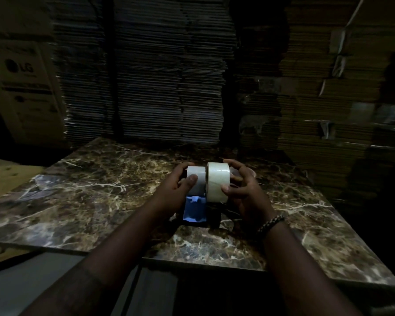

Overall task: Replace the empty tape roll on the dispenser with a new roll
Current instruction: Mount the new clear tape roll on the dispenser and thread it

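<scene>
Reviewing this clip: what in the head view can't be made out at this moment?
- Dispenser: mostly hidden by both hands and shadow; only its blue part shows.
- Whether the tape roll sits on the hub: covered by the right hand.
- The pale cylinder under the left hand: empty core or dispenser part, unclear.
- Small print on the LG box: blurred, dim.
</scene>
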